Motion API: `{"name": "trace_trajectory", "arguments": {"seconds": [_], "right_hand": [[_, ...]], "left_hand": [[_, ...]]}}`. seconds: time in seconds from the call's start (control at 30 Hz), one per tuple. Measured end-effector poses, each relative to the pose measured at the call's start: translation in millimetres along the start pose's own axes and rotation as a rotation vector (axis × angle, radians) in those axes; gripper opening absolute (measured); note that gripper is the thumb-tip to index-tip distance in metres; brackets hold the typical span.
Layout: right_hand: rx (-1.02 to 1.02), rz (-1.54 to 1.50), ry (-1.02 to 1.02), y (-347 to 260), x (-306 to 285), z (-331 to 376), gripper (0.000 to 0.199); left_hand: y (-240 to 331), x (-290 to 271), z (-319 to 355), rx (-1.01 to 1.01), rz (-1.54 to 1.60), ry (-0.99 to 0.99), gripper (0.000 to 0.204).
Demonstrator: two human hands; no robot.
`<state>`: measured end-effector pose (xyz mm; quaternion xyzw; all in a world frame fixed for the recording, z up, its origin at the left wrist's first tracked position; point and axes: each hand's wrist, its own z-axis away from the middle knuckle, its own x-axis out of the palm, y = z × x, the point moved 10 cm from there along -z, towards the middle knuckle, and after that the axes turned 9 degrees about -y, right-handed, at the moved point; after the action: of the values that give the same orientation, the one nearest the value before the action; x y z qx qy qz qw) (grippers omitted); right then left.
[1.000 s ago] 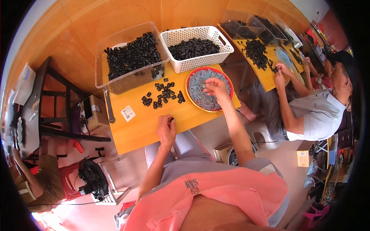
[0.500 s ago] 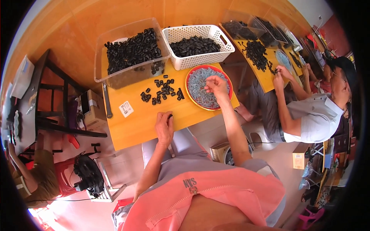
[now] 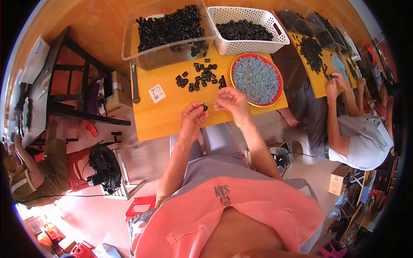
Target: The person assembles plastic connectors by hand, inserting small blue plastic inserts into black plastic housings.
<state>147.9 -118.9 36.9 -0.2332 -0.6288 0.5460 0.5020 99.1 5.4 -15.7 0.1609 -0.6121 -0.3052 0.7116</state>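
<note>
Blk cyl. part [image 3: 205,107] pinched in L hand [image 3: 192,118]; R hand [image 3: 235,106] fingertips pressed together, contents unclear; part should be held steady.

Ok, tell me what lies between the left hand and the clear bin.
In the head view, a scatter of small black pieces lies on the yellow tabletop between the left hand and the clear bin.
</note>
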Motion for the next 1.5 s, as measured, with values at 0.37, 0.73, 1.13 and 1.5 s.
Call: {"name": "trace_trajectory", "arguments": {"seconds": [0.37,0.73,1.13,1.5], "right_hand": [[-0.074,0.158,0.053,0,18,12,0.018],[-0.197,0.433,0.125,-10,21,13,0.020],[-0.507,1.169,0.093,-30,62,-53,0.012],[-0.361,1.571,-0.319,14,90,-108,0.012]], "left_hand": [[-13,-1,1,-0.016,0.086,-0.006,0.013],[-14,-1,6,-0.017,0.097,0.000,0.011],[29,-44,6,0.178,0.158,0.046,0.007],[28,-43,5,0.162,0.142,0.040,0.008]]}}
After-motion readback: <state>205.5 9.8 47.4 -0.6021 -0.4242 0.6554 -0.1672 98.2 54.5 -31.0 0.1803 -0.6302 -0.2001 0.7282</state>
